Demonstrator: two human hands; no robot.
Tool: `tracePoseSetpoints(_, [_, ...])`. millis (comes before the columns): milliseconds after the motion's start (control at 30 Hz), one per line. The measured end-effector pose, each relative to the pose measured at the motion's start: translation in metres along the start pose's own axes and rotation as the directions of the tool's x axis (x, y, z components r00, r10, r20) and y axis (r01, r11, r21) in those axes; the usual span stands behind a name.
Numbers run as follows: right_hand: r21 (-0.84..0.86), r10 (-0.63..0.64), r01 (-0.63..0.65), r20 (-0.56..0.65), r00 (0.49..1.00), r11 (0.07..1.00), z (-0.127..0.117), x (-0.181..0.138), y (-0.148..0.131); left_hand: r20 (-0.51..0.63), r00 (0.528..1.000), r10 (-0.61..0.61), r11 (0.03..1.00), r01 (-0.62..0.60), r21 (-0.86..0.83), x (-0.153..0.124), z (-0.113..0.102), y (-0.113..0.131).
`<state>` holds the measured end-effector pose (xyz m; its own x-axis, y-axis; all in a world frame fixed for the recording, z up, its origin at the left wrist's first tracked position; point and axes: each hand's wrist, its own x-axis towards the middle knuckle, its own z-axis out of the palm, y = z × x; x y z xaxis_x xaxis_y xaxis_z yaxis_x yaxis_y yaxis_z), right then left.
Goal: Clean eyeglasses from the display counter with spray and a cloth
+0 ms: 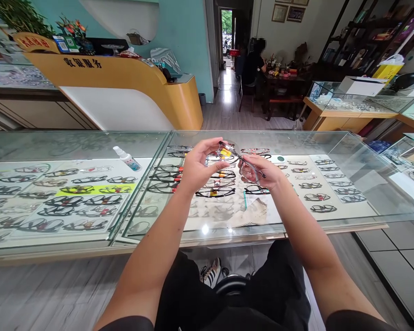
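A pair of dark-framed eyeglasses (239, 156) is held up above the glass display case (193, 225). My left hand (199, 166) grips one end of the eyeglasses, its thumb and fingers closed around the left lens side. On the opposite side, my right hand (266, 171) pinches them near the right lens, with that hand's fingertips partly hidden. Below my right hand, a crumpled beige cloth (251, 214) lies on the glass top. A white spray bottle (127, 159) with a blue label stands on the counter to the left.
Rows of eyeglass frames (215, 191) lie inside the case, under and around my hands. More frames fill the left case (69, 201). Beyond stands a yellow-and-white cashier counter (179, 99). A person (255, 64) sits at a table in the back. Another glass case (352, 103) is at right.
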<state>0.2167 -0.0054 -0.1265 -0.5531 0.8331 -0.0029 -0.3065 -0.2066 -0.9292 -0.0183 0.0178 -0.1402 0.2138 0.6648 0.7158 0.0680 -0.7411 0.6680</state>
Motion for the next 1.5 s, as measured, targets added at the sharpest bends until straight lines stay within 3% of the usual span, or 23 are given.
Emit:
tracePoseSetpoints(133, [-0.047, -0.07, 0.066, -0.096, 0.993, 0.997, 0.0, 0.003, 0.003, -0.008, 0.999, 0.045, 0.974, -0.042, 0.223, 0.0, -0.001, -0.001])
tracePoseSetpoints(233, [-0.211, -0.217, 0.168, -0.237, 0.947, 0.963, 0.004, 0.007, 0.008, -0.255, 0.967, -0.026, 0.958, 0.098, 0.271, -0.002, 0.005, -0.001])
tracePoseSetpoints(300, [-0.377, -0.378, 0.253, -0.307, 0.873, 0.891, 0.006, 0.009, 0.014, -0.35, 0.925, -0.147, 0.952, 0.228, 0.203, -0.004, 0.011, 0.001])
tracePoseSetpoints(433, [-0.671, -0.613, 0.306, -0.281, 0.738, 0.676, 0.012, 0.012, 0.028, -0.183, 0.906, -0.382, 0.919, 0.393, 0.028, -0.007, 0.024, 0.011])
tracePoseSetpoints(567, [-0.805, -0.683, 0.285, -0.192, 0.704, 0.52, 0.015, 0.012, 0.036, -0.178, 0.873, -0.454, 0.89, 0.454, -0.042, -0.007, 0.029, 0.016])
tracePoseSetpoints(733, [-0.822, -0.694, 0.275, -0.19, 0.695, 0.5, 0.012, 0.012, 0.036, -0.181, 0.878, -0.444, 0.895, 0.442, -0.053, -0.006, 0.029, 0.011])
tracePoseSetpoints(867, [-0.825, -0.769, 0.259, -0.29, 0.57, 0.503, 0.0, 0.014, 0.032, -0.169, 0.901, -0.399, 0.914, 0.406, 0.003, 0.001, 0.021, 0.012])
tracePoseSetpoints(900, [-0.815, -0.771, 0.255, -0.321, 0.55, 0.521, -0.003, 0.015, 0.031, -0.156, 0.908, -0.389, 0.917, 0.398, 0.031, 0.005, 0.016, 0.014])
tracePoseSetpoints(1000, [-0.756, -0.714, 0.24, -0.39, 0.581, 0.609, -0.011, 0.015, 0.027, -0.081, 0.929, -0.36, 0.908, 0.369, 0.198, 0.021, -0.009, 0.024])
tracePoseSetpoints(1100, [-0.734, -0.686, 0.228, -0.412, 0.6, 0.64, -0.013, 0.015, 0.026, 0.095, 0.907, -0.409, 0.822, 0.321, 0.471, 0.044, -0.047, 0.031])
tracePoseSetpoints(1167, [-0.751, -0.688, 0.215, -0.398, 0.607, 0.624, -0.013, 0.015, 0.027, 0.216, 0.839, -0.499, 0.728, 0.27, 0.63, 0.059, -0.075, 0.027])
tracePoseSetpoints(1267, [-0.783, -0.69, 0.199, -0.359, 0.628, 0.589, -0.013, 0.017, 0.031, 0.291, 0.722, -0.628, 0.595, 0.205, 0.777, 0.077, -0.113, 0.005])
tracePoseSetpoints(1400, [-0.794, -0.706, 0.224, -0.325, 0.629, 0.565, -0.017, 0.021, 0.036, 0.274, 0.606, -0.747, 0.469, 0.188, 0.863, 0.084, -0.147, -0.035])
tracePoseSetpoints(1500, [-0.773, -0.706, 0.259, -0.318, 0.633, 0.58, -0.02, 0.023, 0.038, 0.25, 0.554, -0.794, 0.404, 0.174, 0.898, 0.08, -0.159, -0.055])
